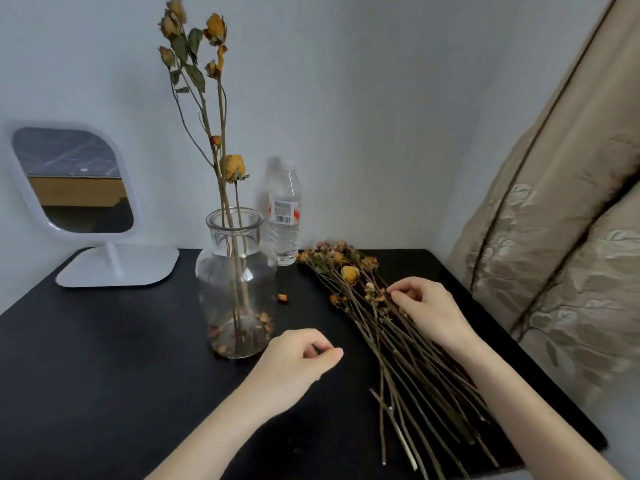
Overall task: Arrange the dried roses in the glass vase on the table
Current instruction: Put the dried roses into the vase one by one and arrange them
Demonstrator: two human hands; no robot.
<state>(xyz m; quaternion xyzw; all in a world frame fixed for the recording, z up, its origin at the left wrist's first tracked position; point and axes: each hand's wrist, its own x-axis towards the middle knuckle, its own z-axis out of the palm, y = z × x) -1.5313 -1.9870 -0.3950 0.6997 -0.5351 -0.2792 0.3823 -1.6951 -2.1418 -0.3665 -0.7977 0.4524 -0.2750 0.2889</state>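
Roses [388, 344] lay 3 o'clock of vase [239, 271], stems running 11 to 5. Right hand [427, 311] rested on them, fingers curled, hold unclear. Left hand [299, 360] loosely curled, empty, nearer vase.

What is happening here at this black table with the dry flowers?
A person is arranging dried roses. A few stems stand in the glass vase, while most lie in a pile on the right side of the table. The right hand is on the pile, fingertips curled at the stems near the flower heads; whether it grips one I cannot tell. The left hand hovers loosely curled beside the vase base, holding nothing visible.
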